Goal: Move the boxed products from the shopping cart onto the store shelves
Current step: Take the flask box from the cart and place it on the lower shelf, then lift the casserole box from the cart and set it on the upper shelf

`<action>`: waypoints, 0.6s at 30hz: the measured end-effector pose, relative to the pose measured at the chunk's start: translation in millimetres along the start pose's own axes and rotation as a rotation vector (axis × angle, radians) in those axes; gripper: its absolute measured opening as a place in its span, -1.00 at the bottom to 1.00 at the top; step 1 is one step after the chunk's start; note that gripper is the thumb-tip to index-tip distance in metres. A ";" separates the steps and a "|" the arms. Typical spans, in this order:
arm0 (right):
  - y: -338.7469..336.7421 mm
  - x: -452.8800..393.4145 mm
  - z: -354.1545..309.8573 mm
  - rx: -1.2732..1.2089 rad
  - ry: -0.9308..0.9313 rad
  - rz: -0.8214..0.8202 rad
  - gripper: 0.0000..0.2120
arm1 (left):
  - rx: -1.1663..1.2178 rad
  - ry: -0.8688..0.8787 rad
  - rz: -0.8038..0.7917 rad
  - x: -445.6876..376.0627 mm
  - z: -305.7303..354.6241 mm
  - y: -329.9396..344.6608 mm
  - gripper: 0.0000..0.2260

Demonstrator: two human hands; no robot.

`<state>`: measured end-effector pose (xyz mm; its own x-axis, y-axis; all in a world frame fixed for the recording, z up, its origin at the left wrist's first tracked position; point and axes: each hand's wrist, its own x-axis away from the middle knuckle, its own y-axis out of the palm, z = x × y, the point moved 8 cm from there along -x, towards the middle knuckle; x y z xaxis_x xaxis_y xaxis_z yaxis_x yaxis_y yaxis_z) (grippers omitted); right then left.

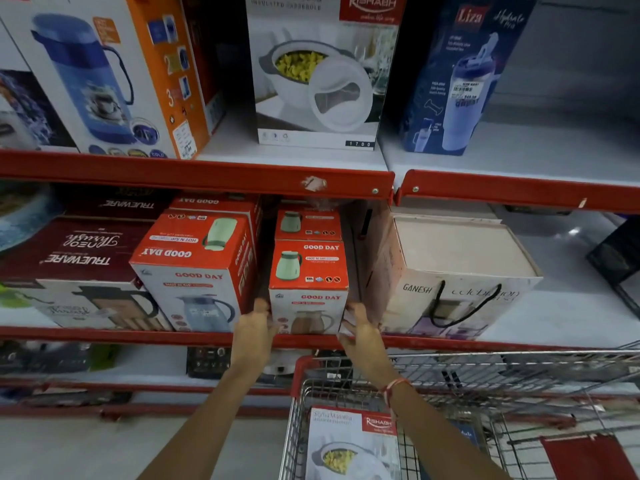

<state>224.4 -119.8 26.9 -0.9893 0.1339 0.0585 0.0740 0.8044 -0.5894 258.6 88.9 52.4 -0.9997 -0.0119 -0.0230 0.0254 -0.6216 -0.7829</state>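
We've got both arms stretched out to the middle shelf [450,342], and between the palms sits a small red-and-white Good Day flask box [308,289]. Our left hand [254,327] presses flat against the box's left lower side, fingers together and pointing up along the edge. Our right hand [360,332] is on the opposite side, fingers spread loosely — whether they're actually touching the cardboard we cannot tell. So the box is flanked from both sides, standing upright at the shelf's front edge.

Just behind it, farther from our hands, stands a second small Good Day box [308,221]. Beside the left hand sits a larger Good Day box [194,268], turned at an angle, and farther left a maroon Trueware box [69,251]. Beside the right hand — a pale Ganesh box [457,271] with a black cord handle.

Below our wrists is the shopping cart [502,368], and in it, under the right forearm, lies a white Rishabh casserole box [349,441]. Above our hands, on the upper shelf [207,174], a matching casserole box [318,71] stands upright.
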 end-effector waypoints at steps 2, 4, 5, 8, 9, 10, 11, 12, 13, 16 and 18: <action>1.5 1.0 2.9 -0.010 -0.003 -0.024 -0.46 | -0.022 0.013 -0.018 0.8 -0.3 2.4 -0.67; 4.5 1.3 2.3 -0.038 -0.004 -0.032 -0.40 | -0.014 0.009 -0.039 -1.5 -0.3 3.2 -0.67; 5.7 3.7 0.0 -0.050 -0.005 -0.038 -0.36 | 0.005 0.003 -0.044 -2.5 -1.2 3.3 -0.68; 3.9 19.6 4.6 -0.020 -0.006 0.010 -0.31 | 0.029 -0.045 -0.012 4.5 -13.6 8.0 -0.78; 0.0 28.1 7.5 0.005 -0.016 0.045 -0.35 | 0.032 -0.075 0.012 12.0 -18.5 11.1 -0.81; -2.6 36.5 14.9 0.017 -0.024 0.074 -0.39 | 0.052 -0.097 0.034 21.4 -22.6 16.4 -0.82; -4.6 46.4 23.4 0.027 -0.026 0.089 -0.44 | 0.079 -0.106 0.051 32.5 -22.4 22.1 -0.82; -4.5 56.8 36.0 0.034 -0.028 0.098 -0.49 | 0.096 -0.107 0.045 43.5 -23.2 33.0 -0.82; -3.3 68.1 49.3 0.043 -0.011 0.094 -0.55 | 0.092 -0.097 0.016 54.7 -21.1 45.8 -0.82; 9.4 100.8 111.7 0.017 0.144 0.045 -0.69 | 0.088 -0.079 -0.159 89.1 -20.8 102.8 -0.84; 20.1 125.0 164.4 0.011 0.353 -0.017 -0.74 | 0.093 -0.161 -0.333 116.5 -35.4 152.4 -0.82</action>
<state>81.4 -182.1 -110.1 -0.8854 0.3144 0.3423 0.0549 0.8021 -0.5947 146.1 20.5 -91.7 -0.9413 0.0848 0.3269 -0.2943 -0.6805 -0.6710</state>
